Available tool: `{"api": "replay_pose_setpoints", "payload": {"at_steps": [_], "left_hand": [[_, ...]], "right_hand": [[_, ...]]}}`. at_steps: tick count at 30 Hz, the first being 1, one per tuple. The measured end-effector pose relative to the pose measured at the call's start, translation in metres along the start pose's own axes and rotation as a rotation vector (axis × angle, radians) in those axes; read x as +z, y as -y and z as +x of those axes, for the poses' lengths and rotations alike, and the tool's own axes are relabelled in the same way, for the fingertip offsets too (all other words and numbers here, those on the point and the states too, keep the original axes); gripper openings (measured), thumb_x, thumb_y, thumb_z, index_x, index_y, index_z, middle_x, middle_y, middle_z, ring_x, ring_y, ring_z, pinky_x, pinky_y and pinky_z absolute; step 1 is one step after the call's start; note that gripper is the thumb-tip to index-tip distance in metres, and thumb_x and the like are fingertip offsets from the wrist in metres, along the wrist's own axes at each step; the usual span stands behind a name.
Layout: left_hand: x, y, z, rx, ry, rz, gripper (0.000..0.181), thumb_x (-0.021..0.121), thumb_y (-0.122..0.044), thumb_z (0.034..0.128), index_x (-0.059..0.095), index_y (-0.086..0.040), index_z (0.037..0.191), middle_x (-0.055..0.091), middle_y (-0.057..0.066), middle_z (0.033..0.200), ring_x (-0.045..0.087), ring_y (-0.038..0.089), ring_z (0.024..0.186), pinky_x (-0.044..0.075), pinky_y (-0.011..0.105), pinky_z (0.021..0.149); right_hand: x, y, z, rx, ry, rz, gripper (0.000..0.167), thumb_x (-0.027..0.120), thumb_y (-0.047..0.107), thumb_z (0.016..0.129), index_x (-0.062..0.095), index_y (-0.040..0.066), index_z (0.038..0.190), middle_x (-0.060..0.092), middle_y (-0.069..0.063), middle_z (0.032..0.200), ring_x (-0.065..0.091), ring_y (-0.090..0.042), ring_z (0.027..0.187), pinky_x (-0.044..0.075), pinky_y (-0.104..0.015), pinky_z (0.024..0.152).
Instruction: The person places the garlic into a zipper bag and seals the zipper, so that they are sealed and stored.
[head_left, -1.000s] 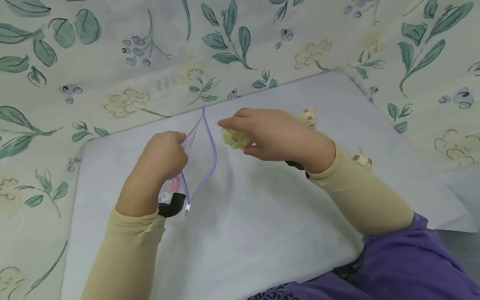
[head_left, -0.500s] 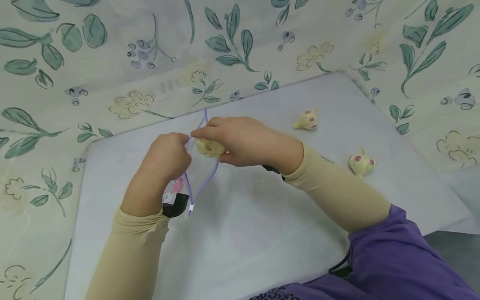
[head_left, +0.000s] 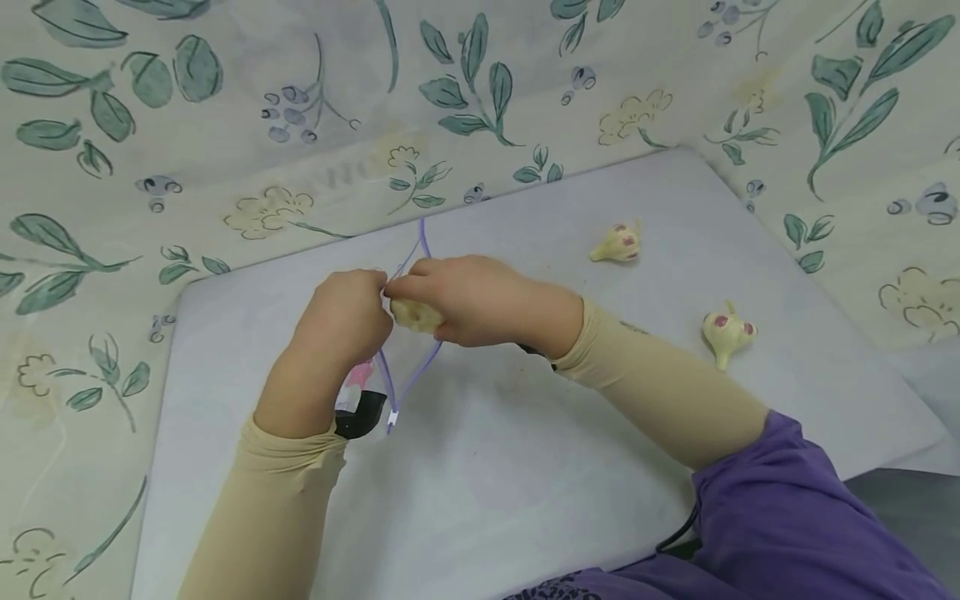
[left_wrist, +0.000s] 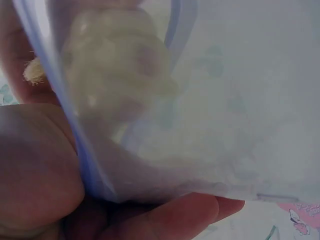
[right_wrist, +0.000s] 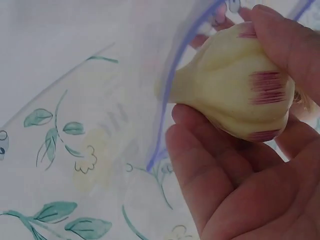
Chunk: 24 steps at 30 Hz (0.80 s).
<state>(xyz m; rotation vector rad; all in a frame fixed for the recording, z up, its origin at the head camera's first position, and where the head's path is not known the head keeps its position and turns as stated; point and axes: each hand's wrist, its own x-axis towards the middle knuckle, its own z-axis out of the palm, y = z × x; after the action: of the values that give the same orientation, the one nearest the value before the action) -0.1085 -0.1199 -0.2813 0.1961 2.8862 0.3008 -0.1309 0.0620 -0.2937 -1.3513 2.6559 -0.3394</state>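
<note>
A clear zip bag [left_wrist: 250, 110] with a purple edge [head_left: 420, 368] stands with its mouth spread open. My left hand [head_left: 337, 329] grips one side of that mouth between thumb and fingers. At the opening, my right hand [head_left: 491, 302] holds a garlic bulb [right_wrist: 237, 85], cream with purple streaks. The bulb's stem end points past the purple edge into the bag, while its root end faces my palm. Through the plastic, the left wrist view shows the bulb blurred. In the head view the right hand partly covers the bulb.
Two more garlic bulbs lie to the right on the white table, one farther back [head_left: 619, 243] and another nearer [head_left: 727, 332]. A cloth with leaf patterns [head_left: 465, 100] rises behind the table's back edge. A white slider [head_left: 393, 417] sits at the bag's near end.
My right hand has moved left with the garlic bulb, from beside the bag to its mouth. My left hand keeps its grip on the bag. Both bulbs on the table are now uncovered.
</note>
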Motion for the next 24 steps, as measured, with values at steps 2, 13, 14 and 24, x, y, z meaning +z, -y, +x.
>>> {"api": "replay_pose_setpoints", "payload": {"at_steps": [2, 13, 14, 24], "left_hand": [[0.0, 0.0, -0.001, 0.011, -0.029, 0.013, 0.036, 0.048, 0.001, 0.0859, 0.065, 0.004, 0.117, 0.068, 0.026, 0.112, 0.062, 0.038, 0.097, 0.052, 0.051, 0.083], [-0.001, -0.001, -0.002, 0.002, -0.053, 0.035, 0.027, 0.052, 0.001, 0.0864, 0.065, 0.003, 0.11, 0.068, 0.026, 0.106, 0.064, 0.041, 0.098, 0.051, 0.052, 0.08], [-0.002, -0.001, -0.003, 0.0, -0.059, 0.039, 0.025, 0.052, 0.001, 0.0872, 0.065, 0.003, 0.109, 0.068, 0.027, 0.105, 0.064, 0.042, 0.098, 0.051, 0.052, 0.079], [-0.001, -0.005, -0.005, 0.0, -0.117, 0.085, 0.012, 0.052, 0.003, 0.0867, 0.063, 0.004, 0.09, 0.068, 0.027, 0.091, 0.067, 0.042, 0.086, 0.052, 0.051, 0.069]], "right_hand": [[0.004, 0.001, 0.003, -0.009, 0.007, -0.012, 0.068, 0.077, 0.013, 0.086, 0.049, 0.024, 0.146, 0.06, 0.001, 0.136, 0.065, -0.019, 0.109, 0.056, -0.037, 0.089], [0.02, 0.003, 0.022, -0.003, 0.069, -0.051, 0.067, 0.078, 0.013, 0.086, 0.049, 0.023, 0.145, 0.058, 0.001, 0.137, 0.063, -0.018, 0.114, 0.055, -0.035, 0.096], [0.02, 0.003, 0.024, -0.001, 0.075, -0.051, 0.066, 0.078, 0.012, 0.086, 0.049, 0.021, 0.145, 0.058, 0.0, 0.137, 0.063, -0.018, 0.114, 0.055, -0.035, 0.096], [0.03, 0.005, 0.043, -0.026, 0.108, -0.107, 0.051, 0.071, 0.009, 0.089, 0.056, 0.014, 0.137, 0.062, -0.004, 0.123, 0.063, -0.018, 0.103, 0.054, -0.033, 0.091]]}}
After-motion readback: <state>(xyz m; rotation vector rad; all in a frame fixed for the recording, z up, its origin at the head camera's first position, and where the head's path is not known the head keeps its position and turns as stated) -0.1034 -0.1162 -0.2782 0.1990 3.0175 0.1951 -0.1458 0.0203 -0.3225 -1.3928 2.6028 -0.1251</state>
